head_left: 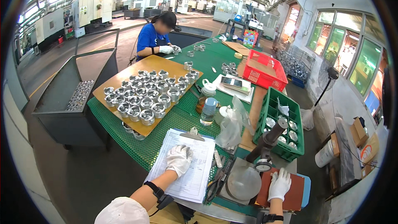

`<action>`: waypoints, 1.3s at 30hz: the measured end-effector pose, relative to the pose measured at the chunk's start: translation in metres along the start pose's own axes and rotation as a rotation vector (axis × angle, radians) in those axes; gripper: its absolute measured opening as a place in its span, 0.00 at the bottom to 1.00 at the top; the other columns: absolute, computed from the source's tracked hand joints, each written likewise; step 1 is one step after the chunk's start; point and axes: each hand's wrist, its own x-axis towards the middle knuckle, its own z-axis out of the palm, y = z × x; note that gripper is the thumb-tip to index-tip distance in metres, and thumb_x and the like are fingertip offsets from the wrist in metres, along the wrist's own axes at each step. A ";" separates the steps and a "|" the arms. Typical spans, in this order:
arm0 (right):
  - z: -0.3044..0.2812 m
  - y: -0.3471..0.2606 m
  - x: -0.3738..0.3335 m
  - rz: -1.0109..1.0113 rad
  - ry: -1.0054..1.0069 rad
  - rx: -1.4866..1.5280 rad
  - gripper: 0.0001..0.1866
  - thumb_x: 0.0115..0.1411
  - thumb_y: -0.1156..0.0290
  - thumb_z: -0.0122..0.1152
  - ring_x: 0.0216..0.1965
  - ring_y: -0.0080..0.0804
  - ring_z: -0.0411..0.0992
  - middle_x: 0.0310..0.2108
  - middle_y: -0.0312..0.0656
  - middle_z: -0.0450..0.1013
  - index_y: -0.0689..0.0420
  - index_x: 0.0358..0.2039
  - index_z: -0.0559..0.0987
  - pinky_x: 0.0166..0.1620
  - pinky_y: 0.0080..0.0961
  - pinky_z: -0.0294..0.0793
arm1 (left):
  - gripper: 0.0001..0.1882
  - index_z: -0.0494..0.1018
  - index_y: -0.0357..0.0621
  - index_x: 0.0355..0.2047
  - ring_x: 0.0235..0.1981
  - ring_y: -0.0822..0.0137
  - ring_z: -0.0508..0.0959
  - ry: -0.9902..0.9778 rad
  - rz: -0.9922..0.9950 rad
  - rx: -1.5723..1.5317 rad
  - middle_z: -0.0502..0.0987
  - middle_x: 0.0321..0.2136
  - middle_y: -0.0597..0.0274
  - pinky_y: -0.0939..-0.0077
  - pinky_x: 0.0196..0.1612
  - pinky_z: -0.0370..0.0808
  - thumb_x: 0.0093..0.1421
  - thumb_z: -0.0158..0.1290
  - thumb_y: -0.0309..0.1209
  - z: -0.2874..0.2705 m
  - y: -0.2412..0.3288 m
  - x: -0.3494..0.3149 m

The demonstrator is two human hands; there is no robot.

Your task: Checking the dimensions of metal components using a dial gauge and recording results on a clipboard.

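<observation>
A: Where are the hands?
B: The left hand [179,159] lies palm down on the one clipped form [188,186], fingers loosely bent; its palm is hidden, so I can't tell whether that grip has hold of anything. The right hand [280,183] rests on one reddish-brown case [297,191], its grip spread nearly flat and grasping nothing.
A: And beside the case?
B: One dial gauge [263,165] on a column stand, with one round plate [244,182] just left of the case.
A: How many metal cups [146,117] on the yellow board [151,63]?
B: Roughly thirty; they overlap too much for an exact count.
A: Containers?
B: Two crates at the worktop's [203,60] right: the green crate [296,155] is divided and shows at least six round silvery parts; the red crate [263,79] has a flat brown sheet inside. One grey cart [78,124], left, carries many small metal parts. Near the board stand one lidded jug [205,99] with brownish liquid low inside and one clear bottle [208,112].
</observation>
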 end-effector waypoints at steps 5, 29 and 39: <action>0.016 0.010 -0.006 0.056 -0.203 -0.137 0.27 0.65 0.53 0.40 0.61 0.53 0.56 0.60 0.53 0.58 0.56 0.58 0.66 0.62 0.46 0.52 | 0.20 0.73 0.46 0.43 0.52 0.56 0.67 -0.017 0.001 0.023 0.72 0.47 0.58 0.58 0.56 0.60 0.59 0.45 0.46 0.000 0.002 0.002; 0.021 0.032 0.020 0.042 -0.003 0.034 0.17 0.60 0.59 0.51 0.54 0.47 0.64 0.44 0.46 0.73 0.60 0.38 0.78 0.57 0.42 0.60 | 0.16 0.75 0.49 0.40 0.50 0.57 0.70 0.017 0.001 0.017 0.74 0.45 0.61 0.60 0.54 0.62 0.57 0.49 0.42 -0.006 0.002 0.001; 0.023 0.034 0.018 0.076 0.001 0.060 0.16 0.61 0.63 0.50 0.53 0.50 0.65 0.47 0.50 0.72 0.63 0.40 0.78 0.58 0.40 0.61 | 0.16 0.75 0.49 0.40 0.50 0.57 0.70 -0.006 -0.010 -0.002 0.74 0.45 0.60 0.61 0.54 0.62 0.56 0.49 0.42 -0.005 0.005 0.002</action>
